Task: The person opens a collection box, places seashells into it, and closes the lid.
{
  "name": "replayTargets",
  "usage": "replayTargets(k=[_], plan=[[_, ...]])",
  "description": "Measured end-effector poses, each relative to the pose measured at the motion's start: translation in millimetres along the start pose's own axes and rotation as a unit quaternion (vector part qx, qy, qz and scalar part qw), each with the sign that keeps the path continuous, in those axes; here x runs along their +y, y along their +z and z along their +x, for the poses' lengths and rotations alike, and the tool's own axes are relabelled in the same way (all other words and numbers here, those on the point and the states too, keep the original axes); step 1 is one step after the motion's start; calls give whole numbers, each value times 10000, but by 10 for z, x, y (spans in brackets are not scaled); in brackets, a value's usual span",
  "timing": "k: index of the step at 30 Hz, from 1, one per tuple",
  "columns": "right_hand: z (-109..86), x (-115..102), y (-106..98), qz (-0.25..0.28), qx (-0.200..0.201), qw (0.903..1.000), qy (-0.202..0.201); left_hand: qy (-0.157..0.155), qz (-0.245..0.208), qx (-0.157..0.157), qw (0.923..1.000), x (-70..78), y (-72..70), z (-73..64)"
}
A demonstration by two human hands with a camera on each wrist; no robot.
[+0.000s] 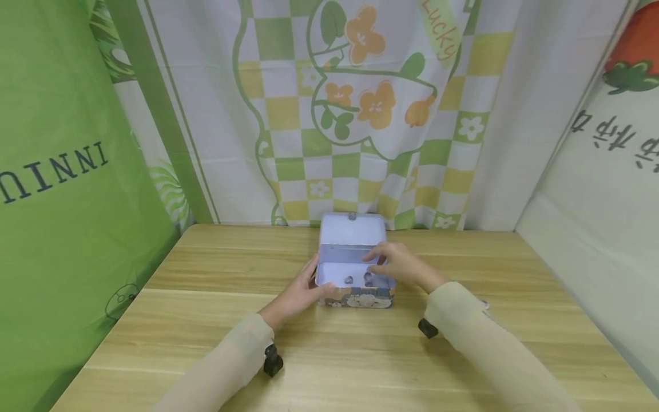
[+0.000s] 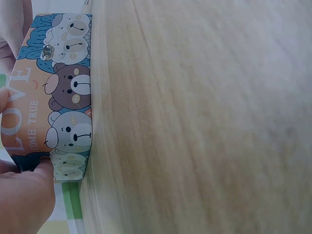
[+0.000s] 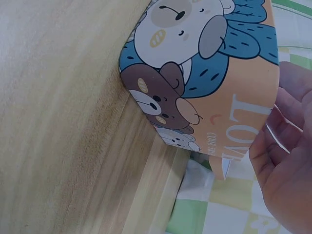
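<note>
A tin box with cartoon bears on its front (image 1: 355, 298) stands on the table, its lid (image 1: 352, 230) raised at the back. Small round trinkets (image 1: 349, 280) lie inside on the pale lining. My left hand (image 1: 301, 293) grips the box's left side, and the thumb of that hand (image 2: 27, 197) presses on the printed front. Over the right part of the opening is my right hand (image 1: 400, 264), thumb and forefinger apart and pointing left. In the right wrist view, the bent fingers of this hand (image 3: 287, 161) are at the box's upper edge, partly hidden by it.
The wooden table (image 1: 247, 257) runs back to a checked, flowered curtain (image 1: 370, 114). Green cloth (image 1: 62, 229) hangs at the left and white cloth (image 1: 592, 217) at the right. A small shiny thing (image 1: 484, 304) shows beside the right sleeve.
</note>
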State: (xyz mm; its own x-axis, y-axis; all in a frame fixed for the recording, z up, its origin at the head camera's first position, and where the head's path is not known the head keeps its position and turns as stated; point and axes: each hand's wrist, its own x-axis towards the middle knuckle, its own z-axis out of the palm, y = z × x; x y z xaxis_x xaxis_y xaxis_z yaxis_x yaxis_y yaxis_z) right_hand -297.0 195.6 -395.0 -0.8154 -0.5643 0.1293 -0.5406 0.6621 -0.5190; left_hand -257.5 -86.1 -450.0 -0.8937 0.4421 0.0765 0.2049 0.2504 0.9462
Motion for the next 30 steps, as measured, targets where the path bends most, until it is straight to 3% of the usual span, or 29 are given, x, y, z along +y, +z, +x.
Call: replayTargets(k=[14, 30], plan=[[-59, 13, -7, 67, 97, 9998, -169, -155, 131, 91, 9998, 6, 2, -14], [-316, 78, -178, 267, 194, 9990, -298, -231, 238, 37, 9994, -31, -13, -10]])
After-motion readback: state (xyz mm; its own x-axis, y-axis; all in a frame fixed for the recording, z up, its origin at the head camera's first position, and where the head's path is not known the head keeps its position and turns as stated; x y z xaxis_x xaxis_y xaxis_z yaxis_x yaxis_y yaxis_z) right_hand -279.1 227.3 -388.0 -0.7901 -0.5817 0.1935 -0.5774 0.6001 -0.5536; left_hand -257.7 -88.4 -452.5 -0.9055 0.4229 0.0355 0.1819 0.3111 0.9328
